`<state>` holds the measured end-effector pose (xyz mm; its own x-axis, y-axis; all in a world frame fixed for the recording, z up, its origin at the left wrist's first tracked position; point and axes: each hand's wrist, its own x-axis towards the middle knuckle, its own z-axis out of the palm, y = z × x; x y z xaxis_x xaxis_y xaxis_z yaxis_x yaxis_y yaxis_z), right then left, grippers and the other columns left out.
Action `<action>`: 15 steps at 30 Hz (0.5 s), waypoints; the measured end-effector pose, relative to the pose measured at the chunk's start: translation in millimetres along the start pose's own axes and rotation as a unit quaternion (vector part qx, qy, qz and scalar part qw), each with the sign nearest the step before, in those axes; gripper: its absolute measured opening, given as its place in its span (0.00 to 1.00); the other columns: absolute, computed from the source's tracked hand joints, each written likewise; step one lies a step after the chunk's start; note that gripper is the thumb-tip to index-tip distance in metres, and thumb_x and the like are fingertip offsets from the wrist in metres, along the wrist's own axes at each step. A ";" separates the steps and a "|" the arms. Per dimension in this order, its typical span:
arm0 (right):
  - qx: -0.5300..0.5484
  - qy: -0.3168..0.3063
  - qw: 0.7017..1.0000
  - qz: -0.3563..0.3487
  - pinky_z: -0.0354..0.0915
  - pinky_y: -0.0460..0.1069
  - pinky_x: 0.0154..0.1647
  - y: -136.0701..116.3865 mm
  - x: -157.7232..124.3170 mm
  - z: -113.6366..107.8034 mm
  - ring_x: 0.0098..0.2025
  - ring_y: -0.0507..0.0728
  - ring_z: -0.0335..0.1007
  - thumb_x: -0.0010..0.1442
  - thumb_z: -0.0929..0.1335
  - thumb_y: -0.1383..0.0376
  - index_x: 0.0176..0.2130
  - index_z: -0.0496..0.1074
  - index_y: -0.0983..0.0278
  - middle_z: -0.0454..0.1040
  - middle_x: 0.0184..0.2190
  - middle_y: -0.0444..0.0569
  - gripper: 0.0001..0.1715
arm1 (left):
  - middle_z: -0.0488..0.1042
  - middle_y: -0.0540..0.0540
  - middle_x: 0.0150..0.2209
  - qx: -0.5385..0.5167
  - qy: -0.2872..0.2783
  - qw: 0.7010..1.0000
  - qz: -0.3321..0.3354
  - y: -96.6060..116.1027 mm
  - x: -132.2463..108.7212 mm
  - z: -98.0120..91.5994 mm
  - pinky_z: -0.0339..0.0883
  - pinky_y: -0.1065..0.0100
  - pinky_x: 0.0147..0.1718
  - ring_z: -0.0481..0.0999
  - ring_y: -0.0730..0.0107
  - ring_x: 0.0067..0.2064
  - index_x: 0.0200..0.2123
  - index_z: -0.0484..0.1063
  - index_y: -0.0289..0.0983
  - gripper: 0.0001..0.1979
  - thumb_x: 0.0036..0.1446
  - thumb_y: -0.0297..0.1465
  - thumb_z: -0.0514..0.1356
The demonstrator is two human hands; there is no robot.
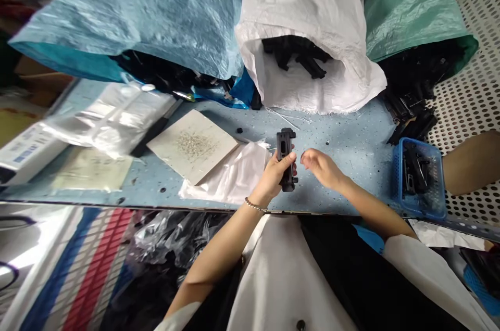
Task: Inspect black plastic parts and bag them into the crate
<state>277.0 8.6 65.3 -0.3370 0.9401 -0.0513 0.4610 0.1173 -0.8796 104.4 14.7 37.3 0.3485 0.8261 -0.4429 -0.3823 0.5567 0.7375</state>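
Left grip (274,175): closed round one black part (286,139), thumb across its face, fingers wrapped behind. Part stood lengthwise away from the body, above the near edge of the desk (351,138), in front of the white sack. Right grip (323,167): fingers half curled, just beside the part, a gap between; couldn't tell if the fingertips pinched something small. Counts: one part in hand; three sacks, being one blue sack (156,8), one white sack (304,3), one green sack (410,8), all with black pieces at the mouth, overlapping, no exact number. One blue basket (424,209) at right, several black pieces inside. One square board (195,169), grit scattered on top, at left, partly over clear plastic bags (234,180). One bracelet (255,206), left wrist.
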 end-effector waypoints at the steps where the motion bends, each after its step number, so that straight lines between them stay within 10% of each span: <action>1: -0.080 -0.008 0.995 -0.061 0.64 0.53 0.36 -0.4 -6.4 0.5 0.35 0.58 0.66 0.68 0.58 0.36 0.34 0.69 0.60 0.71 0.31 0.50 0.33 | 0.71 0.54 0.31 -0.026 -0.006 0.999 -0.032 4.6 -0.7 0.5 0.65 0.72 0.25 0.69 0.77 0.27 0.51 0.69 0.37 0.36 0.46 0.50 0.74; 5: -0.267 -0.048 0.936 -0.223 0.64 0.54 0.37 -1.5 -28.5 6.8 0.36 0.60 0.65 0.72 0.62 0.50 0.32 0.69 0.59 0.70 0.30 0.50 0.22 | 0.73 0.49 0.31 -0.038 -0.049 0.990 -0.128 16.1 -8.5 14.5 0.66 0.71 0.24 0.73 0.73 0.28 0.46 0.73 0.34 0.34 0.45 0.52 0.74; 9: -0.206 -0.024 0.954 -0.214 0.63 0.51 0.34 -0.8 -32.7 9.5 0.33 0.56 0.65 0.76 0.57 0.59 0.33 0.67 0.61 0.70 0.29 0.48 0.20 | 0.74 0.49 0.33 0.054 0.072 0.988 0.129 23.0 -11.1 17.8 0.68 0.71 0.29 0.74 0.72 0.32 0.49 0.72 0.37 0.32 0.49 0.52 0.71; 12: -0.159 -0.022 0.971 -0.176 0.62 0.49 0.33 9.1 2.8 -9.6 0.31 0.53 0.65 0.76 0.59 0.58 0.33 0.66 0.61 0.69 0.28 0.45 0.20 | 0.77 0.47 0.39 0.127 0.151 0.947 0.252 18.4 4.3 4.1 0.72 0.69 0.35 0.77 0.67 0.38 0.50 0.69 0.40 0.28 0.53 0.48 0.70; 15: -0.165 0.125 0.976 -0.070 0.63 0.48 0.36 28.9 82.3 -50.7 0.32 0.52 0.65 0.74 0.62 0.57 0.34 0.66 0.62 0.70 0.30 0.44 0.17 | 0.77 0.45 0.36 0.199 0.097 0.960 0.172 -7.0 24.8 -1.8 0.74 0.64 0.32 0.79 0.63 0.35 0.48 0.68 0.40 0.20 0.66 0.50 0.55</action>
<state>304.2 105.5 59.7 -0.2232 0.9514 0.2120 0.6788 0.3078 -0.6667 114.2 31.5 20.2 0.0791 0.9772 -0.1972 -0.0759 0.2031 0.9762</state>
